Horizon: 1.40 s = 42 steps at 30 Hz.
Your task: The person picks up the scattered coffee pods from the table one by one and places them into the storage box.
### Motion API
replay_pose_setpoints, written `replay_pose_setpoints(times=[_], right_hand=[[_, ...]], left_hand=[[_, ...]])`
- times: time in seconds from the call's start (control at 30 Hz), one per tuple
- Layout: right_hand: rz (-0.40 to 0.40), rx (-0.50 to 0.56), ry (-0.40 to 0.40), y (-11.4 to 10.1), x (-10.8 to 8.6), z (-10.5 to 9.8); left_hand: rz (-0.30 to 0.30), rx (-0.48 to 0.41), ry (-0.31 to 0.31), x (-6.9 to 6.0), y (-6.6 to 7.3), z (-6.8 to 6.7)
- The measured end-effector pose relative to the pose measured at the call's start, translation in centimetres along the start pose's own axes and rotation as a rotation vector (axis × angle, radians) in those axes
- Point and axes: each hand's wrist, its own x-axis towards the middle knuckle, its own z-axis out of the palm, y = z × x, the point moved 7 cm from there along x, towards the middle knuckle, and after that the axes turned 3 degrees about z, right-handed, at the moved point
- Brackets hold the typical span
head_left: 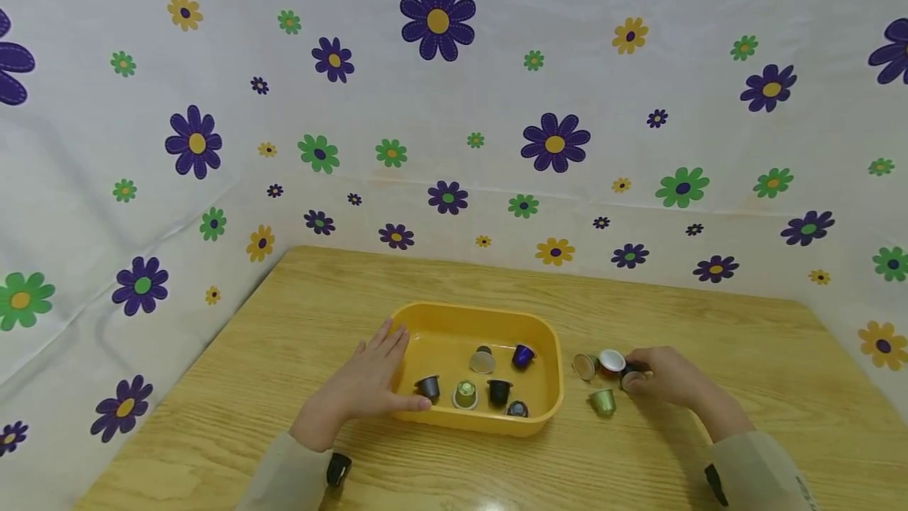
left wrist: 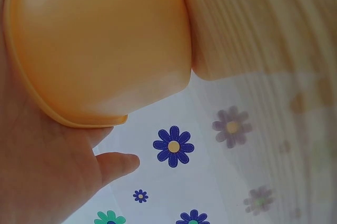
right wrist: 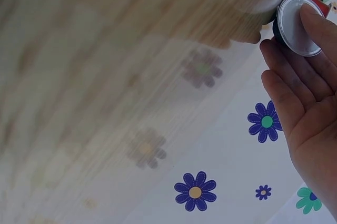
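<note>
My left hand (head_left: 369, 377) rests on the left end of a yellow plastic tray (head_left: 552, 337), fingers straight over the rim and thumb along the front edge. With thumb and fingers, my right hand (head_left: 670, 377) pinches a dark coffee capsule (head_left: 628, 377) to the tray's right; its round pale lid faces the thumb in the right wrist view. Beside it are a capsule with a white lid (head_left: 612, 361), one showing a tan lid (head_left: 585, 367) and a light green capsule (head_left: 603, 401). Several capsules sit inside the tray, including a purple one (head_left: 522, 356) and a black one (head_left: 499, 393).
The wooden table (head_left: 340, 282) runs back to a white cloth (head_left: 489, 85) printed with flowers, which also hangs at the left and right. Close to the left sleeve (head_left: 291, 475) is a black object (head_left: 338, 469).
</note>
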Motion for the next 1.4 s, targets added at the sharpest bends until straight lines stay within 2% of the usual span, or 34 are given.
replay_pose_setpoints(times=[0.2, 0.63, 1.03, 1.27, 1.4], right_hand=[[0.025, -0.003, -0.006, 0.4, -0.1, 0.0], [0.017, -0.043, -0.008, 0.0, -0.6, -0.7], [0.017, -0.079, 0.045, -1.4, -1.5, -1.4], [-0.034, -0.080, 0.107, -2.4, -1.8, -2.0], [-0.027, -0.080, 0.125, -2.9, -1.8, -2.3]], left_hand=[[-0.008, -0.011, -0.004, 0.1, 0.1, 0.1], [-0.014, -0.006, -0.007, 0.0, 0.0, 0.0], [-0.008, 0.005, 0.000, 0.1, 0.1, 0.0], [-0.008, 0.003, 0.005, 0.1, -0.1, 0.2], [-0.009, 0.004, 0.003, 0.2, -0.1, 0.2]])
